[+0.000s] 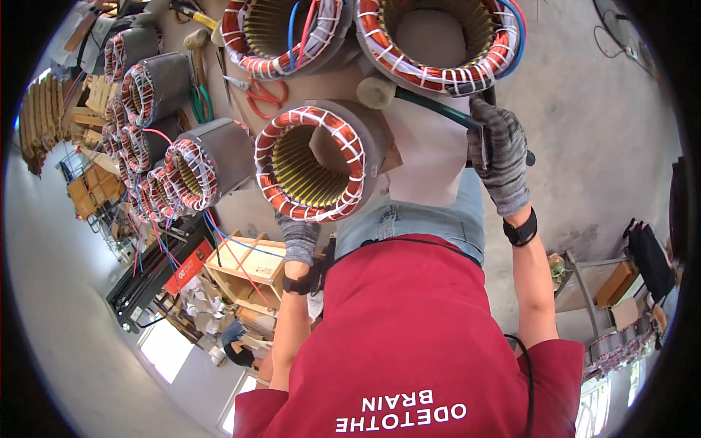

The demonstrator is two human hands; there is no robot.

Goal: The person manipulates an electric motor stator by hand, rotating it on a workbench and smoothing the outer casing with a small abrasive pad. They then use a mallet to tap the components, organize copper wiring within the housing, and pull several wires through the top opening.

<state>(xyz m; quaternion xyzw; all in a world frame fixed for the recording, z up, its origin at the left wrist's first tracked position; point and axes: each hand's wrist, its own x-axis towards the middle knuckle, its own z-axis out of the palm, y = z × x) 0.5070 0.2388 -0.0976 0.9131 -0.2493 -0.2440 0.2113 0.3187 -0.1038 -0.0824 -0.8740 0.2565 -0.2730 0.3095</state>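
Observation:
My right hand (pixel 500 157), in a grey knit glove, is closed around the dark handle of a mallet (pixel 431 108). The mallet's pale, rounded head points left, between two large stators and above a smaller one. That smaller motor stator (pixel 264 169) has copper windings laced with white cord and yellow slot liners inside its bore. Against its lower side is my left hand (pixel 298 239), also gloved; the stator hides its fingers. Whether they grip it cannot be seen. White paper (pixel 427 157) lies between the stator and my right hand.
Two larger stators (pixel 438 82) (pixel 274 67) with red and blue leads stand beyond. Red-handled scissors (pixel 266 97), green-handled pliers (pixel 201 104) and another mallet (pixel 196 41) lie left of them. Several finished stators (pixel 226 157) crowd the left side. A wooden crate (pixel 244 266) stands below them.

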